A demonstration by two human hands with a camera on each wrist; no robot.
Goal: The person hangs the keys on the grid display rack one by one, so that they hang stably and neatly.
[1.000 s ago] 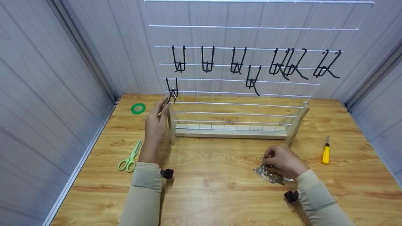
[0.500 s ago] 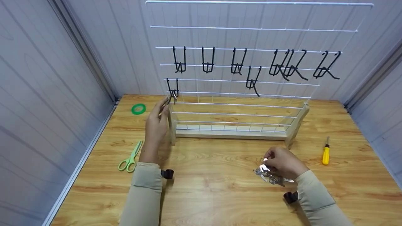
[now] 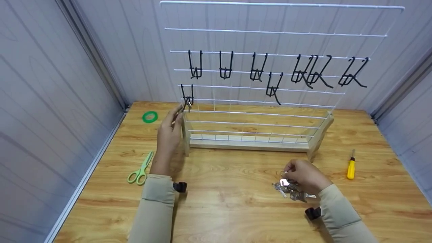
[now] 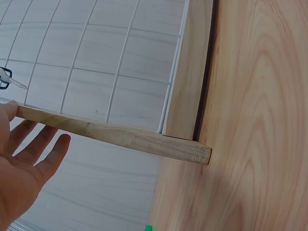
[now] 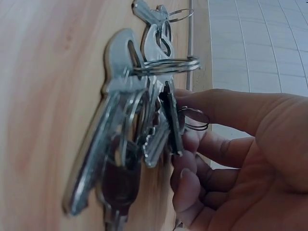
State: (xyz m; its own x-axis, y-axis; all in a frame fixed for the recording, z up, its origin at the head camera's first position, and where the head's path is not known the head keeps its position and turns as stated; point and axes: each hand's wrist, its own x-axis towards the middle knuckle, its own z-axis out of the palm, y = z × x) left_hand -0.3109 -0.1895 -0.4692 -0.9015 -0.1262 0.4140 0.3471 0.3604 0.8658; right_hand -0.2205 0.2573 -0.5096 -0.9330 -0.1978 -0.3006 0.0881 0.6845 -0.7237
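Note:
A white wire grid rack [image 3: 253,114] stands on wooden side posts, with several black hooks [image 3: 225,72] hung on it. My left hand [image 3: 170,130] is at the left post; in the left wrist view its thumb lies on the wooden post [image 4: 110,134] and its other fingers reach behind. Beside that hand, one key [image 4: 14,81] hangs from the lowest left hook [image 3: 187,96]. Right of centre, on the table, lies a pile of silver keys [image 3: 287,189] with split rings. My right hand [image 5: 245,149] pinches a key at the pile's edge, its small ring [image 5: 196,127] showing by the fingertips.
Green scissors [image 3: 141,168] lie left of my left forearm, with a green tape roll [image 3: 150,117] farther back. On the right is a yellow-handled screwdriver [image 3: 351,168]. Pale panel walls [image 3: 50,101] enclose the wooden table [image 3: 219,209] at the back and sides.
The head view has shifted slightly. Both hands stay nearly in place; a key by the right fingertips has turned and now catches bright light.

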